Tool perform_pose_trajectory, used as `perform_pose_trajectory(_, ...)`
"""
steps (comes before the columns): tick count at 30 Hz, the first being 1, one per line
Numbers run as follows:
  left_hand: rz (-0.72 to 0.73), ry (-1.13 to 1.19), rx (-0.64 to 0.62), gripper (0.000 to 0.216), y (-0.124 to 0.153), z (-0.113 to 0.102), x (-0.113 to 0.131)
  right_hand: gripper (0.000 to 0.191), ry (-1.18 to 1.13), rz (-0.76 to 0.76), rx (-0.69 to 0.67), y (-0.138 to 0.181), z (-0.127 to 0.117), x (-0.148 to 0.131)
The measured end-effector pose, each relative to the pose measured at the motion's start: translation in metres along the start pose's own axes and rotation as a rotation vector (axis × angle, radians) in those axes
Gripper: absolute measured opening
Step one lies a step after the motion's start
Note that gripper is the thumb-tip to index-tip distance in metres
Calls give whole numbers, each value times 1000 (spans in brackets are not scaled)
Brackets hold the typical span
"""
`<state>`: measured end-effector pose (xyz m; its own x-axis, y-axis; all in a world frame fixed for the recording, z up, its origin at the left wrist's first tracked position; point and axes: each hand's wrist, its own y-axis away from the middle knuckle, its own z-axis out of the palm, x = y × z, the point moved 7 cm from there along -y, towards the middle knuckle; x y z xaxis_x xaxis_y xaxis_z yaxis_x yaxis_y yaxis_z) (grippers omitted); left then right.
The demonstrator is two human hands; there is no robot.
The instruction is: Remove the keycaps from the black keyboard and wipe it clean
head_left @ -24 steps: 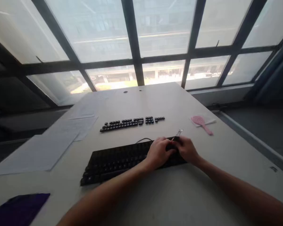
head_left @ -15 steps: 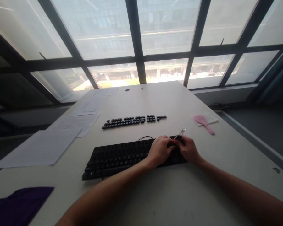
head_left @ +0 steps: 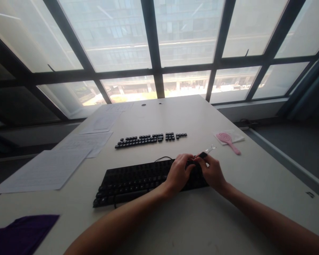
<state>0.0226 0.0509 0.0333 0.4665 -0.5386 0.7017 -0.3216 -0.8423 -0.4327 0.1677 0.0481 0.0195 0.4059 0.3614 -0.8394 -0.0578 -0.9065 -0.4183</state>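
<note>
A black keyboard (head_left: 133, 180) lies across the white table (head_left: 175, 219), its cable looping behind it. My left hand (head_left: 178, 172) rests on the keyboard's right end, fingers curled down onto the keys. My right hand (head_left: 212, 171) is closed on a small wire key puller (head_left: 206, 152) with a dark grip, its metal end sticking up and to the right above the keyboard's far right corner. The two hands nearly touch. Behind the keyboard, several loose black keycaps (head_left: 149, 139) are laid out in rows.
A pink hairbrush (head_left: 227, 140) lies on a white sheet at the right. Sheets of paper (head_left: 45, 170) cover the table's left side. A purple cloth (head_left: 18, 235) sits at the near left corner. Large windows stand beyond the far edge.
The key puller's metal end has tilted further to the right and my right hand has shifted slightly. The view has moved a little; the keyboard and keycaps stay put.
</note>
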Motion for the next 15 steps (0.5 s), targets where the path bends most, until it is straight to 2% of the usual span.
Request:
perform_pose_trajectory(3, 35, -29, -32, 22, 1, 3, 2, 25, -4, 53, -20, 0, 1, 2)
perform_pose_trajectory(10, 206, -106, -15, 20, 5, 5, 7, 27, -26, 26, 17, 1, -1, -5)
perform_pose_trajectory(15, 298, -105, -35, 21, 7, 8, 12, 28, -43, 64, 17, 1, -3, -4)
